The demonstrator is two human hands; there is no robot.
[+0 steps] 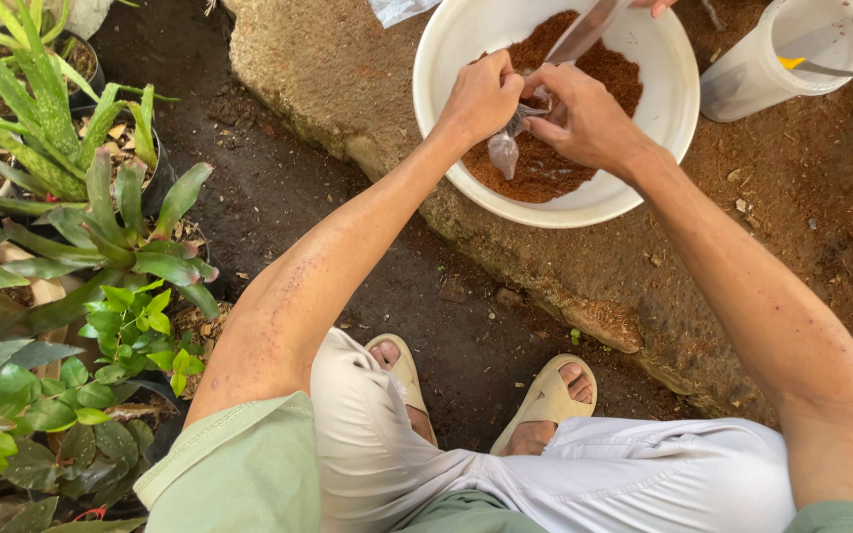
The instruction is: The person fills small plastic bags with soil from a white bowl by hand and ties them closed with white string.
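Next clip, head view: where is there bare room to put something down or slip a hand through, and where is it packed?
Bare stone lies on the ledge right of the white basin, below the white tub. The dark ground strip between the ledge and the potted plants is open. Crowded: over the basin's brown soil, where left hand and right hand grip a small clear bag.

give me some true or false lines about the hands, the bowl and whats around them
1. Both hands, left hand and right hand, hold a small clear bag over the white bowl. True.
2. The bowl is filled with water. False: it holds reddish-brown soil.
3. A white container stands right of the bowl. True.
4. The person is barefoot. False: they wear pale sandals.
5. Potted green plants stand on the person's left. True.
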